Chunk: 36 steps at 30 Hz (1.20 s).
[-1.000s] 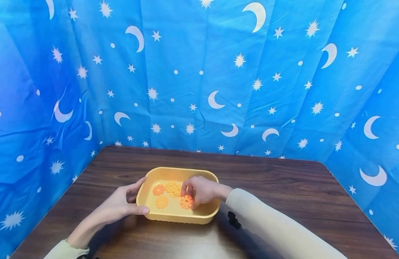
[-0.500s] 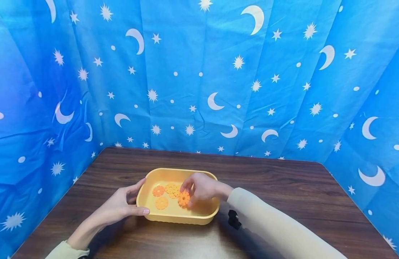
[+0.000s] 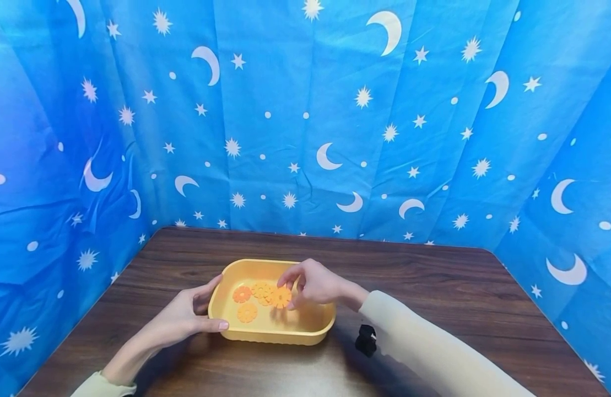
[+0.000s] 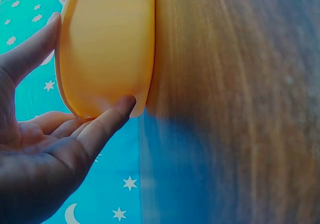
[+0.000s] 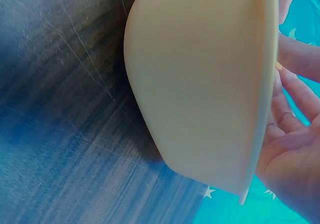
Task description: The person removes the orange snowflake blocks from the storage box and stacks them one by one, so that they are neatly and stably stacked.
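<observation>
A yellow plastic tub (image 3: pixel 275 334) stands on the table. My left hand (image 3: pixel 173 317) holds its left end, thumb at the near corner and fingers toward the far one; in the left wrist view the hand spans the tub's end (image 4: pixel 107 49). Over the tub's right half, my right hand (image 3: pixel 321 284) pinches an orange flower-shaped interlocking disc (image 3: pixel 281 298) between thumb and fingers. Below lie more such discs: a darker orange one (image 3: pixel 242 294), a lighter one (image 3: pixel 247 313) and an overlapping yellow group (image 3: pixel 260 290). The tub's wall (image 5: pixel 200 84) hides most of the disc in the right wrist view.
The dark wood-grain table (image 3: pixel 434 309) stretches out around the tub. Behind it and at both sides hangs a blue curtain (image 3: pixel 265 132) with white moons and stars. A black item (image 3: pixel 367 339) shows under the right sleeve.
My right hand has risen slightly and drifted right. The pinched disc has come up from near the tub's front and now overlaps the yellow group. The left hand keeps its hold.
</observation>
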Each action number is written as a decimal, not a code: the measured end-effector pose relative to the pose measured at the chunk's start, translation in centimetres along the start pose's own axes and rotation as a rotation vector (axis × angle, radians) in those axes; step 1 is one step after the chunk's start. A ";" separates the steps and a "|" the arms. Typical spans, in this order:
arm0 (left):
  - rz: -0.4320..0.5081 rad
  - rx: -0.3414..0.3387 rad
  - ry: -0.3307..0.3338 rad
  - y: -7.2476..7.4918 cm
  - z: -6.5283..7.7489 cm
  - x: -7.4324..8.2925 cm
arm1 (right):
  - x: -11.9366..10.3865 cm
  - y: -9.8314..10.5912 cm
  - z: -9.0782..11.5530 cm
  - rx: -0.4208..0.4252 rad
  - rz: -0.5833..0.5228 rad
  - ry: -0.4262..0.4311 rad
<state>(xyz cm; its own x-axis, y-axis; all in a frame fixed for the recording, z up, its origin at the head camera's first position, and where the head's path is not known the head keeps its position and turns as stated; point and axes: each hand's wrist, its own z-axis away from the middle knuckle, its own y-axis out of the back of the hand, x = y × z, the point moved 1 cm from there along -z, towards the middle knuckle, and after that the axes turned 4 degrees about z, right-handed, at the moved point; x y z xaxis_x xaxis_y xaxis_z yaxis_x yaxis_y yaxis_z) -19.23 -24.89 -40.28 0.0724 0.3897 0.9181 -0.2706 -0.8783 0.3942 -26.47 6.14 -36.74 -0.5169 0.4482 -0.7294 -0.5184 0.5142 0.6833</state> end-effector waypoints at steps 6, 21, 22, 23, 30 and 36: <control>-0.001 0.002 0.011 -0.2 0.0 -0.1 | 0.1 0.1 1.2 0.039 -0.048 0.009; 0.002 -0.002 0.013 -0.5 -0.1 0.1 | 0.2 1.4 4.6 0.188 -0.058 -0.025; 0.002 0.000 0.012 -0.5 -0.1 0.1 | 0.3 1.5 4.8 0.196 -0.062 -0.028; 0.004 0.001 0.010 -0.5 -0.1 0.1 | 0.4 1.6 5.0 0.204 -0.071 -0.033; -0.003 0.007 0.009 -0.4 -0.1 0.0 | 1.1 2.2 6.8 0.253 -0.147 -0.061; -0.020 0.017 0.021 -0.3 -0.1 0.0 | 1.7 3.0 8.4 0.282 -0.180 -0.066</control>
<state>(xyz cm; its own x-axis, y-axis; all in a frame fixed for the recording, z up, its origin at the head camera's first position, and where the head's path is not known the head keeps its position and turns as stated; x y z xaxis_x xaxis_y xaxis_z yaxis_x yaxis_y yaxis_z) -19.19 -24.57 -40.36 0.0571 0.4124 0.9092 -0.2525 -0.8751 0.4128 -23.23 14.58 -36.25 -0.3843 0.3735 -0.8443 -0.3837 0.7672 0.5140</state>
